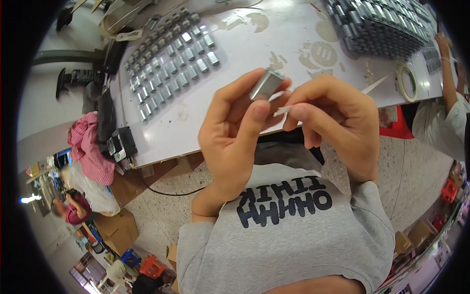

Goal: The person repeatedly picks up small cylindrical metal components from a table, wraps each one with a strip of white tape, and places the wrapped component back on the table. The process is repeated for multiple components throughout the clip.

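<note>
My left hand (230, 130) is closed around a small silver metal-cased part (266, 85), held tilted above the table's front edge. Its thumb presses near the part's lower end. Close by, my right hand (342, 115) pinches a thin white strip (283, 110) between thumb and forefinger. A white sliver (276, 96) shows at the lower end of the silver part; whether it belongs to the same strip I cannot tell. Past the right hand's knuckles a pointed white piece (376, 84) sticks out, its other end hidden.
Rows of similar silver parts stand in a clear tray (221, 45) at the left of the white table (235, 29). Stacked trays of parts (377, 29) are at the far right, near a tape roll (406, 83). Another person's arm (446, 73) reaches in at the right edge.
</note>
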`<state>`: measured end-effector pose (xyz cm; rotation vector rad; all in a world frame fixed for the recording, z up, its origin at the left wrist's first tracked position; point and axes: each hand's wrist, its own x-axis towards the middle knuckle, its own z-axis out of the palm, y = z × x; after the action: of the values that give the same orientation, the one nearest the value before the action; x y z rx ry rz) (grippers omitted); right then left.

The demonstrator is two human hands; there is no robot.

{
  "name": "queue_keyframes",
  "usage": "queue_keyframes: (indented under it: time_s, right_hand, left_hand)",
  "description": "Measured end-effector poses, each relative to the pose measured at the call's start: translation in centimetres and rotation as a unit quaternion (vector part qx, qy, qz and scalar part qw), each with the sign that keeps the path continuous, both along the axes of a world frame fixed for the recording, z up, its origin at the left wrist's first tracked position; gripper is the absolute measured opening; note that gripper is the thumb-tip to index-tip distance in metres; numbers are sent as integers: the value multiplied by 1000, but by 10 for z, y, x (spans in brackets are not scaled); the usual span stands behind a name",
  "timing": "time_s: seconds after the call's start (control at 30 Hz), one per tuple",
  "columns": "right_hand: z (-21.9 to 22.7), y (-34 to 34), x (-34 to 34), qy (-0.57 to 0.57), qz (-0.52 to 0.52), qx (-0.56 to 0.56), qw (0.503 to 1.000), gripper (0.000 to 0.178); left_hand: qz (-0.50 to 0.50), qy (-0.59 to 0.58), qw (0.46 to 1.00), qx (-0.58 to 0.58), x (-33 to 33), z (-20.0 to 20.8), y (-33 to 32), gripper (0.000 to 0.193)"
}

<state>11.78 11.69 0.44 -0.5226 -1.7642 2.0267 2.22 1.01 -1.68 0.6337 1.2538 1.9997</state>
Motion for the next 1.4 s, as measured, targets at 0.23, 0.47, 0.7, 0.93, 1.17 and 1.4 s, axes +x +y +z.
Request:
queue_keyframes:
  time_s: [0.23,0.47,0.7,0.93,1.17,1.4]
  right_hand:
    - [1,4,0,42,4,0,999,9]
    - [-2,5,2,75,1,-39,996,10]
    - [-2,8,3,69,5,-25,997,10]
    - [-4,7,2,77,-7,-34,996,12]
    - [-9,16,0,52,28,146,987,17]
    - [-16,25,-5,38,24,219,975,18]
  left_hand:
    - [25,116,992,44,7,-9,3,28]
    - [11,169,983,73,10,-10,3,29]
    - [30,240,968,59,12,-11,3,31]
    - [37,322,945,36,11,-10,3,35]
    - [53,438,895,-64,17,2,1,27]
    - [119,474,871,-48,5,-12,4,33]
